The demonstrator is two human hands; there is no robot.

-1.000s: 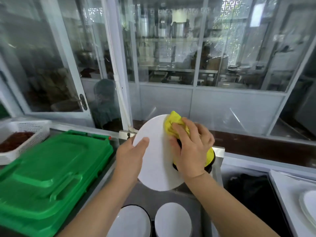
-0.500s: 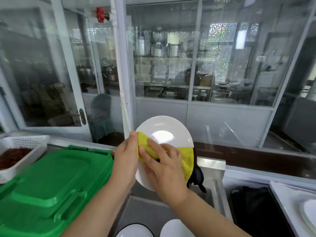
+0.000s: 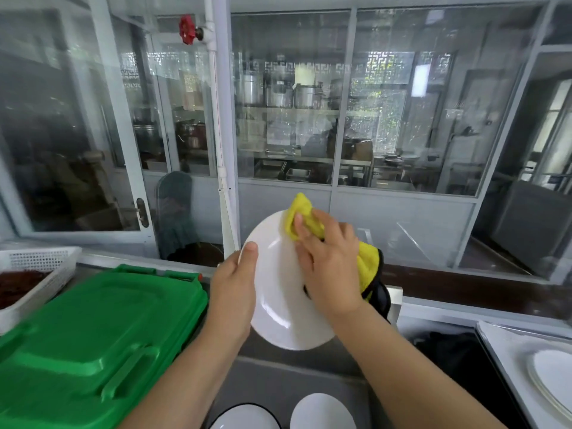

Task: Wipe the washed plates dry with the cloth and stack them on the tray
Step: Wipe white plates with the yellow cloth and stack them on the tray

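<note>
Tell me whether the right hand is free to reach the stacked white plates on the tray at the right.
Probably yes: nothing stands between the right hand and the stacked white plates, but it is pressing the yellow cloth against the round white plate.

Commercial kitchen; steel pots (image 3: 280,94) shelved

We lose the right part of the held plate (image 3: 275,292) behind the right hand (image 3: 329,267) and yellow cloth (image 3: 305,218). The two plates in the sink (image 3: 322,411) are cut by the bottom edge. The stacked plates (image 3: 551,376) on the tray (image 3: 501,342) run off the right edge; the basket (image 3: 40,258) contents are blurred.
</note>
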